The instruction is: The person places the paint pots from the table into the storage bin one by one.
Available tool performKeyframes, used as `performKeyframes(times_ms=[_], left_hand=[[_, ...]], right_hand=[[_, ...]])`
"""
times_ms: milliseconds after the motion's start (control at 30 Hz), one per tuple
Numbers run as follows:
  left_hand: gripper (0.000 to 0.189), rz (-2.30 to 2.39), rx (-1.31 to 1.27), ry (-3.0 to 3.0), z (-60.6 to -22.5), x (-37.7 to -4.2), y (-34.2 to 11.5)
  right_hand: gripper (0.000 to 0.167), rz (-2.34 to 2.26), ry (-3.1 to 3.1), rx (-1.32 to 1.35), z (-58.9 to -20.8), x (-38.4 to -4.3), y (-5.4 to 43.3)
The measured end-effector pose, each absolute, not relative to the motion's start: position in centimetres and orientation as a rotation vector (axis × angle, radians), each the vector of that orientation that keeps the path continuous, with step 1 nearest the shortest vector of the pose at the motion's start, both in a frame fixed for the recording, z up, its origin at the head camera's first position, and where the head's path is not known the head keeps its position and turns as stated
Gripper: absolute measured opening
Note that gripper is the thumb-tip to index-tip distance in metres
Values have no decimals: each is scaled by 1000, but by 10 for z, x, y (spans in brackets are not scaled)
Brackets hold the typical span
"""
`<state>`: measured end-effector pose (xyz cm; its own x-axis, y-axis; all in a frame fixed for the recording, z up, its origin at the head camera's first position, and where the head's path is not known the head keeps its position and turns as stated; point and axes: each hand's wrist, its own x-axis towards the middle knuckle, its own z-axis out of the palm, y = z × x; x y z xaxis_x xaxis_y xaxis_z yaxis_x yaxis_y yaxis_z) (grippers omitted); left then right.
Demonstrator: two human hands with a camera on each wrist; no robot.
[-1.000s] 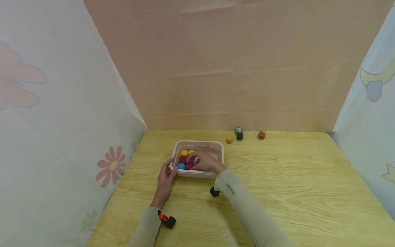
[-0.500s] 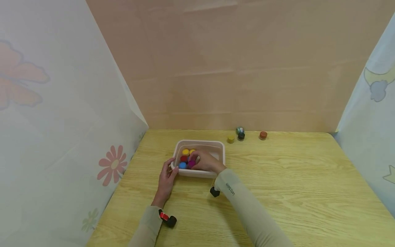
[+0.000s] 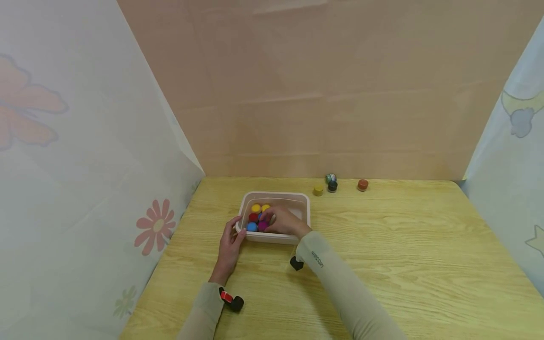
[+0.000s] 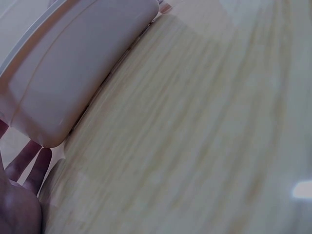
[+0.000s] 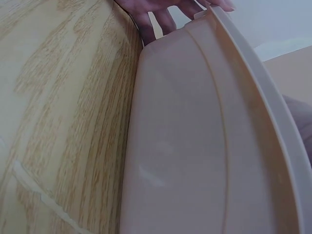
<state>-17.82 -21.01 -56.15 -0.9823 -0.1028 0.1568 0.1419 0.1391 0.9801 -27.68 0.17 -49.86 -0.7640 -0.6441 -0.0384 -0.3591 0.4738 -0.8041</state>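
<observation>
A pale pink plastic box (image 3: 272, 239) stands on the table, with several small round jars at its left end. My left hand (image 3: 229, 248) grips the box's near left corner, thumb at the rim and fingers along the outer side. Inside the box, my right hand (image 3: 284, 221) pinches a purple-lidded jar (image 3: 262, 227) between thumb and fingers. Beside that jar are a blue-lidded jar (image 3: 252, 227), a red-lidded jar (image 3: 253, 217) and two yellow-topped jars (image 3: 256, 208). Another blue patch is partly hidden by the right fingers. In the right wrist view, the box wall (image 5: 180, 122) hides the jars.
At the table's back edge stand a yellow jar (image 3: 318, 190), a black-lidded jar (image 3: 332, 187) and a red-orange jar (image 3: 362, 185). A green jar (image 3: 331, 178) lies on its side behind the black one. A brown paper backdrop (image 3: 323, 127) rises behind the wooden table (image 3: 403, 245).
The right fingers and the purple-lidded jar have shifted only slightly, and a blue patch beside them has become visible. The left hand keeps its grip on the box. The head view has moved a little.
</observation>
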Motion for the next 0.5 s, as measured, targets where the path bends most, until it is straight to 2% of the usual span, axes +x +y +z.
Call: performKeyframes(times_ms=[500], left_hand=[[45, -1912, -12, -2219, -560, -178, -209]], right_hand=[[32, -1145, 2414, -820, -482, -276, 14]])
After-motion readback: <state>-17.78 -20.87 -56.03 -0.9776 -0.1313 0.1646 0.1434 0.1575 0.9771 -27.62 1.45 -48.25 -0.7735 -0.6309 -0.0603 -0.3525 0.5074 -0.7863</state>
